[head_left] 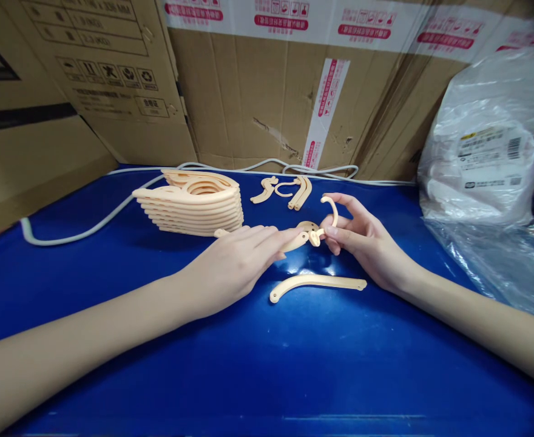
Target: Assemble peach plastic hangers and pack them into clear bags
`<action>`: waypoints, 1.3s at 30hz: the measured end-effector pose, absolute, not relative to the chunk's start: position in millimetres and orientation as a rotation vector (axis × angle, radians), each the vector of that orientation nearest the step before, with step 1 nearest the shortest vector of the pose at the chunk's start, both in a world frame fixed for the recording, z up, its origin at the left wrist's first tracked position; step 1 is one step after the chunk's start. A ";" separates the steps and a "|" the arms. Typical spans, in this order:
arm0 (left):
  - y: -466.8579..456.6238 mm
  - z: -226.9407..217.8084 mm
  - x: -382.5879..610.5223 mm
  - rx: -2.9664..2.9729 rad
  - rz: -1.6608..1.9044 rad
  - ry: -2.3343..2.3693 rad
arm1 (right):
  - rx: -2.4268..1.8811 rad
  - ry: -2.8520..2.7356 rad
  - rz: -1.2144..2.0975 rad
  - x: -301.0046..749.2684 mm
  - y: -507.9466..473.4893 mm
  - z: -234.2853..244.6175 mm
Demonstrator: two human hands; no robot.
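My left hand (239, 261) lies fingers-down on a peach plastic hanger arm (300, 235), pressing it to the blue table (267, 370). My right hand (360, 240) pinches a curved peach hook piece (332, 209) where it meets that arm. Just in front of both hands, a loose long curved arm piece (317, 283) rests on the table. A stack of folded peach hangers (193, 203) stands to the left behind my left hand. Several small loose peach parts (285, 189) lie at the back.
Cardboard boxes (267, 91) wall off the back and left. A white cable (89, 227) runs along the table's rear edge. A clear plastic bag (485, 170) with white contents sits at the right.
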State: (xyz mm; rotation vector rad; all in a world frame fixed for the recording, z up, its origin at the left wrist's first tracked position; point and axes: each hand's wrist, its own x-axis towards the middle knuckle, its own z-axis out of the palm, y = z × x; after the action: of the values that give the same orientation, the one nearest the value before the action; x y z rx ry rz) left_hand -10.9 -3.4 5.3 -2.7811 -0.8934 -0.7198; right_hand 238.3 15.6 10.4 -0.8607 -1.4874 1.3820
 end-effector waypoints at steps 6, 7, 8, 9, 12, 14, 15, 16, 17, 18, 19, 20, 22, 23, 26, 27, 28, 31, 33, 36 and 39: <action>-4.0 4.9 -13.0 -2.853 -0.726 -0.896 | -0.811 -1.530 1.421 237.9 15.8 10.2; -4.1 5.0 -13.1 -2.859 -0.724 -0.894 | -0.807 -1.538 1.430 238.4 16.0 10.1; -4.1 5.0 -13.2 -2.863 -0.725 -0.886 | -0.805 -1.546 1.437 239.0 16.3 9.9; -4.3 4.9 -13.2 -2.865 -0.726 -0.873 | -0.805 -1.553 1.443 239.7 16.7 9.6; -4.5 3.7 -13.5 -2.860 -0.740 -0.804 | -0.799 -1.586 1.452 241.2 17.7 8.1; -4.2 2.6 -13.8 -2.845 -0.751 -0.761 | -0.787 -1.608 1.455 241.5 18.1 7.3; -3.9 2.2 -13.9 -2.836 -0.757 -0.747 | -0.781 -1.616 1.454 241.4 18.1 7.2; -3.7 2.0 -14.1 -2.829 -0.760 -0.738 | -0.777 -1.623 1.448 241.2 17.9 7.3; -3.6 2.1 -14.2 -2.823 -0.756 -0.736 | -0.778 -1.627 1.440 240.9 17.6 7.6; -3.5 2.4 -14.3 -2.822 -0.749 -0.735 | -0.781 -1.631 1.429 240.6 17.2 8.1; -3.6 2.8 -14.3 -2.823 -0.738 -0.739 | -0.786 -1.635 1.417 240.3 16.7 8.7; -3.9 3.4 -14.3 -2.827 -0.723 -0.742 | -0.794 -1.640 1.404 240.0 16.2 9.4; -4.5 4.7 -14.2 -2.835 -0.698 -0.743 | -0.806 -1.657 1.376 239.5 15.2 10.9; -4.9 5.3 -14.1 -2.836 -0.690 -0.743 | -0.812 -1.668 1.362 239.3 14.7 11.7; -5.5 6.5 -13.6 -2.821 -0.672 -0.734 | -0.828 -1.696 1.324 239.2 13.8 13.0; -5.6 6.6 -13.4 -2.809 -0.670 -0.734 | -0.835 -1.702 1.312 239.4 13.7 13.1; -5.7 6.7 -13.1 -2.798 -0.666 -0.735 | -0.841 -1.706 1.300 239.5 13.8 13.0; -5.9 6.3 -12.4 -2.767 -0.654 -0.745 | -0.851 -1.731 1.252 240.3 14.8 11.6; -6.1 6.2 -11.7 -2.749 -0.646 -0.742 | -0.853 -1.760 1.209 240.9 15.2 10.3; -6.2 6.8 -10.3 -2.732 -0.640 -0.736 | -0.867 -1.804 1.142 241.6 14.9 9.1; -6.3 7.7 -8.9 -2.718 -0.632 -0.729 | -0.875 -1.845 1.079 241.9 13.9 8.9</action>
State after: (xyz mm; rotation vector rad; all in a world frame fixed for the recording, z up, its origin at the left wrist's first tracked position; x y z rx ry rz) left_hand -8.9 -6.3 7.7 -2.7177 -0.7291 -0.6324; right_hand 241.9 13.9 8.9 -0.8749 -1.8449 1.0786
